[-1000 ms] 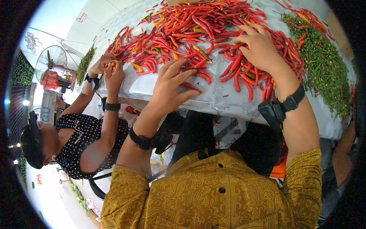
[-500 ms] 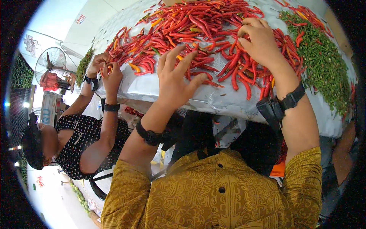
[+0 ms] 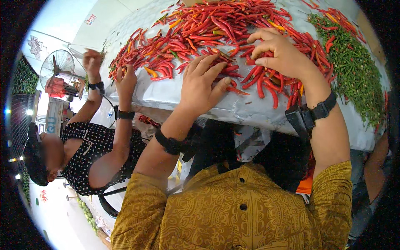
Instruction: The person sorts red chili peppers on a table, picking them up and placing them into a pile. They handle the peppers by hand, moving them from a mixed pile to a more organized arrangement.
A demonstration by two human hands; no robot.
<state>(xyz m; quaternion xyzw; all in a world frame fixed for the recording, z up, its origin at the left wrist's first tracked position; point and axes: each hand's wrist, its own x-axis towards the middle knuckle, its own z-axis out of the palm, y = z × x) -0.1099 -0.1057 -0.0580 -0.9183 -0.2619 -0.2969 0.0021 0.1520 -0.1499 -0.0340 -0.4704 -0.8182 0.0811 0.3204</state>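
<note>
Red chili peppers are heaped across the table, with a few orange and green ones among them. My left hand is over a small group of chilies near the front edge. Its fingers are spread and touch or hover just above the peppers; I see nothing gripped. Farther right, my right hand is over the heap, fingers bent and apart from the thumb. No pepper shows between them, though its palm side is partly hidden. Several loose chilies lie just below it.
Green stems form a long heap on the right side of the covered table. At the left, a co-worker's raised hand and lower hand are by the chilies. A standing fan is behind.
My left hand has lowered slightly to the right onto the chilies. My right hand has shifted left and nearer to me. The co-worker's far hand has lifted away from the other.
</note>
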